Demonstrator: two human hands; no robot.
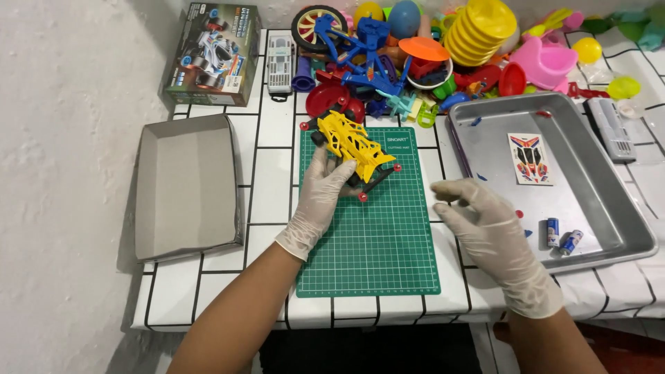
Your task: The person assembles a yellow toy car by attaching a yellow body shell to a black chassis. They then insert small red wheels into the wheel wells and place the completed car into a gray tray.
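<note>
My left hand (320, 197), in a pale glove, grips a yellow toy race car (352, 142) with black wheels and small red rollers, held over the far part of a green cutting mat (374, 235). My right hand (485, 225), also gloved, hovers with fingers apart and holds nothing, between the mat and a metal tray (609, 201). In the tray lie a sticker sheet (530, 158) and two small batteries (561, 237).
An open grey cardboard box lid (187, 187) lies at the left, with a printed toy-car box (215, 54) behind it. A heap of colourful plastic toys (443, 48) fills the back of the tiled table. A white car body (280, 61) and a grey part (611, 128) lie nearby.
</note>
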